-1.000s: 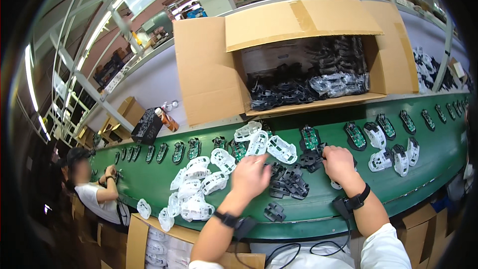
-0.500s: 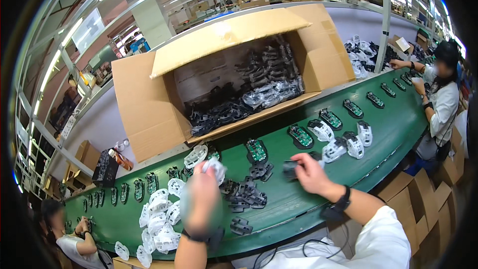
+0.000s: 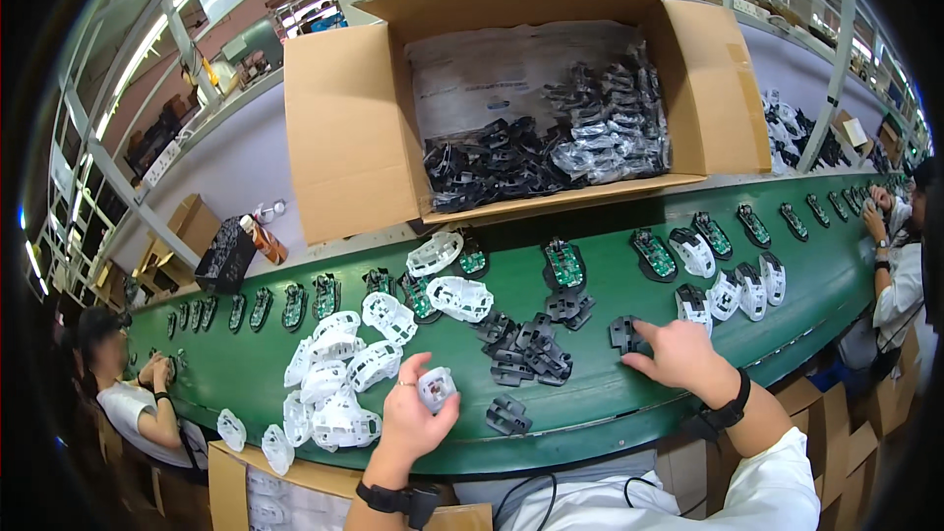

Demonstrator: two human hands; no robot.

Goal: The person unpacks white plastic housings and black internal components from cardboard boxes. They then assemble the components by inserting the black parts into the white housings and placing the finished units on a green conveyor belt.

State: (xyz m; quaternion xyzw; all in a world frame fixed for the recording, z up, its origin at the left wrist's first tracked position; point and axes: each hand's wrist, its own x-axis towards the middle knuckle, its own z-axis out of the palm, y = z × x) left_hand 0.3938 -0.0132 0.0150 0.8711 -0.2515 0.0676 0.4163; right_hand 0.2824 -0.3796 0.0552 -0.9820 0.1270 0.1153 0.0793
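My left hand point(image 3: 418, 423) is closed on a small white plastic shell part point(image 3: 437, 389), held over the near edge of the green belt point(image 3: 590, 421). Beside that hand lies a heap of white mouse shells point(image 3: 329, 379). My right hand point(image 3: 683, 356) pinches a black plastic part point(image 3: 623, 334) between thumb and forefinger, low over the belt. Between the two hands is a pile of similar black parts point(image 3: 531, 349), with one separate black piece point(image 3: 507, 416) nearer me. Several white shells with dark ends point(image 3: 750, 292) stand beyond my right hand.
Mouse bases with green circuit boards point(image 3: 564, 265) line the belt's far side. Behind them stands an open cardboard box point(image 3: 354, 128) holding bagged black parts. Co-workers sit at the left point(image 3: 147, 393) and right point(image 3: 900, 275). A carton point(image 3: 228, 492) stands by the near edge.
The view has shifted, so the belt appears farther right. My left hand has come down and nearer with its white part. The right hand stays on a black part, away from the white shells.
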